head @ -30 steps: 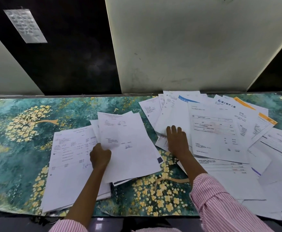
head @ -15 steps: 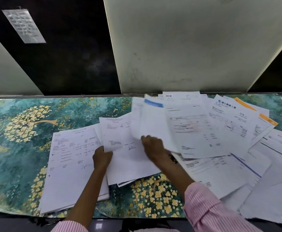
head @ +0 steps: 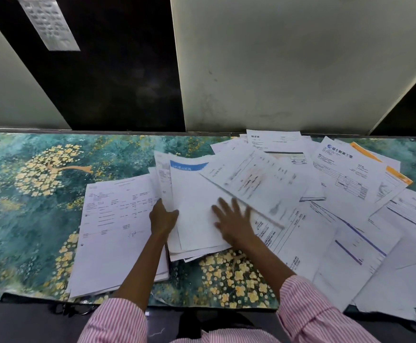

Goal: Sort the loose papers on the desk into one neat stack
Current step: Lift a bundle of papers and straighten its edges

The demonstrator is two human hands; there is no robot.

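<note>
Teal, with yellow blossoms printed all over it, the patterned desk cover (head: 29,219) is stretching across the middle of the frame, and paper is lying over most of its right half. At lower left of centre a squared-up stack of white printed sheets (head: 113,231) is sitting flat, a signature showing on its top page. Just right of it, the left hand (head: 163,219) is gripping the left edge of a loose middle pile of white sheets topped by a page with a blue header band (head: 194,214), fingers curled at that edge. The right hand (head: 234,221) is lying flat on the same pile, fingers spread and straight, holding nothing. Above that hand a white form with grey print (head: 256,184) is showing blurred, overlapping the pile's right side.

Over on the right the rest of the papers are fanning out unsorted: a white letter with a round blue logo (head: 345,169) towards the upper right, orange-edged sheets (head: 397,174) peeking from under it, and a white page with purple rules (head: 357,243) lower down, all overlapping one another to the right edge.

Pink-and-white striped sleeves (head: 313,310) are coming in from the bottom of the frame. A pale wall panel (head: 288,65) is filling the upper right, and a grey printed label (head: 50,23) is sitting on the dark panel at upper left.
</note>
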